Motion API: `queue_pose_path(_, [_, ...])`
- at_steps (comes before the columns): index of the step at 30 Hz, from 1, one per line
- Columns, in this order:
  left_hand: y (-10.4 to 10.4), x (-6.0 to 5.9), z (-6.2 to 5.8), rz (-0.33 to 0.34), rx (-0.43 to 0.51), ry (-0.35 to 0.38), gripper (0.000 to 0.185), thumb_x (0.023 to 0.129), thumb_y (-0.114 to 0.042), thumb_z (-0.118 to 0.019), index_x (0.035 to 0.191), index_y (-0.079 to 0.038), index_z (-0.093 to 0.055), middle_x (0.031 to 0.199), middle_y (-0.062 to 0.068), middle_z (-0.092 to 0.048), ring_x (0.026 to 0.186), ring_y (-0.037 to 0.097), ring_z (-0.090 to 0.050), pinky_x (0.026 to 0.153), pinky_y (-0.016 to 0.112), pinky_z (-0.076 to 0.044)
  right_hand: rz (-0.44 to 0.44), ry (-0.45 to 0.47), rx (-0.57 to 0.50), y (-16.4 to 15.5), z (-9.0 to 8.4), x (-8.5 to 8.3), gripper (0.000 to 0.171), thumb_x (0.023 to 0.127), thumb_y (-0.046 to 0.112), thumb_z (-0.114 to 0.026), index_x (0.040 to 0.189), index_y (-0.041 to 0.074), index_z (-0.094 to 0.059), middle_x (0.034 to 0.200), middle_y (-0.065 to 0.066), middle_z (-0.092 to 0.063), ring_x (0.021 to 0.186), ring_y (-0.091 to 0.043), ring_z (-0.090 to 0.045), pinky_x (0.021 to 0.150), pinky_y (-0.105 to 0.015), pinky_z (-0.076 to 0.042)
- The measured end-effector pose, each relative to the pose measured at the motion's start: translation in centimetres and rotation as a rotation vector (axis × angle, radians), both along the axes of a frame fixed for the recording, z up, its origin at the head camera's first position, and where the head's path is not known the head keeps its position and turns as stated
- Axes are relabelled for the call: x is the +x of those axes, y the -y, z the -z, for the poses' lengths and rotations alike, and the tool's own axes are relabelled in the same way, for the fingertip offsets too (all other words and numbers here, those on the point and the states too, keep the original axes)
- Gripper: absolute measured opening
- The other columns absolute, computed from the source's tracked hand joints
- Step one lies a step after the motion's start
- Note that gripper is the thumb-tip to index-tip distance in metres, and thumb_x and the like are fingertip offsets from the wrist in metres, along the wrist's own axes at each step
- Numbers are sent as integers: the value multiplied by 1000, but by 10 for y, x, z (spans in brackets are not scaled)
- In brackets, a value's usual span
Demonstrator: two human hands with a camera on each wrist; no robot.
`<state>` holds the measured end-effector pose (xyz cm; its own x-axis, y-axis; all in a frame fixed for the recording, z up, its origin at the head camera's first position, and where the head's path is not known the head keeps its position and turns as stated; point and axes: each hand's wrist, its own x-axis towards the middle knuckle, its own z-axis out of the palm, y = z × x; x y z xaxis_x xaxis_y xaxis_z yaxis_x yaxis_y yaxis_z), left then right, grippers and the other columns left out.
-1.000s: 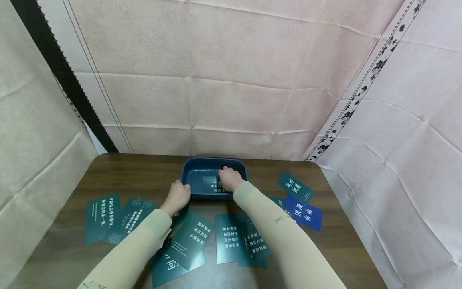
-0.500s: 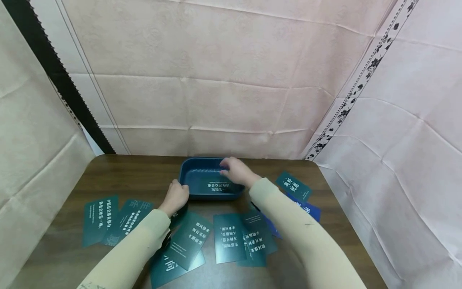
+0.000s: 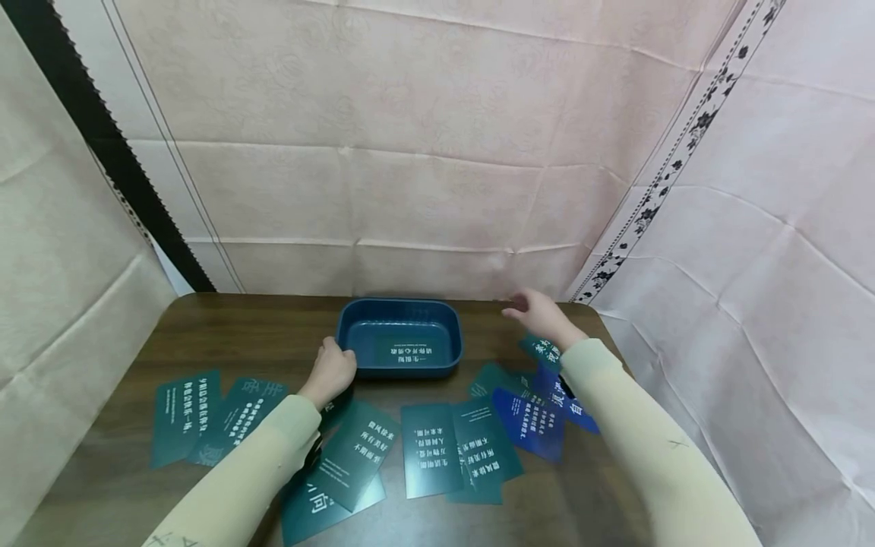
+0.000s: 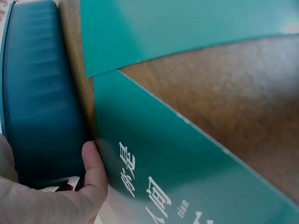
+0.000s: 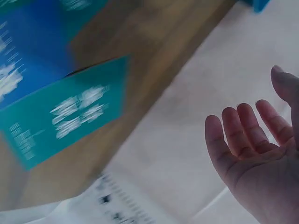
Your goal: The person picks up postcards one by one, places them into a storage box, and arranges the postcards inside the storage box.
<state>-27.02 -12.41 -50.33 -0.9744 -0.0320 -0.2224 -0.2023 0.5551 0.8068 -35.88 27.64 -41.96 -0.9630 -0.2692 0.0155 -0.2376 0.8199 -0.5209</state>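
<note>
My left hand [image 3: 331,374] grips the left front corner of a dark blue plastic tray [image 3: 399,372]. In the left wrist view the thumb lies against the tray wall [image 4: 39,93], right beside a green card [image 4: 154,154] with white writing. One green card [image 3: 412,353] lies flat inside the tray. My right hand [image 3: 543,315] is in the air over the back right of the table, holding nothing, its fingers relaxed and slightly bent. Nearest to it is a green card [image 5: 79,112], partly covered by my wrist in the head view.
Blue cards [image 3: 529,425] overlap green ones at the right. Two green cards [image 3: 186,418] lie at the far left. More overlapping cards [image 3: 432,452] spread in front of the tray. Pale cloth [image 3: 437,190] hangs behind the wooden table [image 3: 273,319].
My right hand has lifted out of the tray and swung right, leaving the card inside and uncovering cards at the right. The left hand stays on the tray corner.
</note>
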Motion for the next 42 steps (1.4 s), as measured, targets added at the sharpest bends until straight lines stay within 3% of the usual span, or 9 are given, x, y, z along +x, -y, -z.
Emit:
queue_pose_path(7, [3,0,2,-6,12,-1,63,101,-21,-28,147,12,-1,148,34,-15,135,45,-23,106,59,-25,90,65,75,-54,22,4,55,94,32,-63,132,-5,-48,127,-25,-55,116,-39,-53,97,-51,-41])
queue_pose_path(13, [4,-1,2,-12,16,5,63,101,-21,-29,147,12,-1,149,34,-15,135,46,-23,107,59,-25,157,153,129,-77,35,9,64,94,34,-63,136,-9,-41,130,-30,-50,117,-44,-49,96,-54,-42])
queue_pose_path(22, [3,-1,3,-19,8,-8,63,101,-21,-30,147,12,-3,150,34,-13,137,46,-20,108,57,-24,227,259,208,-95,53,16,84,89,44,-68,141,-11,-32,136,-38,-38,122,-50,-41,98,-59,-37])
queue_pose_path(29, [3,-3,7,-17,8,1,63,101,-21,-29,147,12,-1,151,34,-11,138,46,-17,108,58,-23,295,321,210,-103,62,21,96,83,50,-72,141,-12,-29,136,-40,-30,121,-53,-37,98,-63,-34])
queue_pose_path(34, [2,-3,6,-17,4,-5,63,102,-21,-29,147,12,-1,151,34,-11,137,47,-18,107,58,-24,325,356,211,-107,70,22,104,79,56,-73,142,-13,-26,134,-40,-32,119,-52,-38,97,-65,-34])
queue_pose_path(42, [1,-2,7,-20,8,5,62,102,-21,-30,147,11,-2,149,33,-15,135,45,-23,106,58,-26,340,342,257,-107,77,24,101,77,55,-76,136,-14,-32,124,-38,-39,111,-49,-41,95,-66,-35])
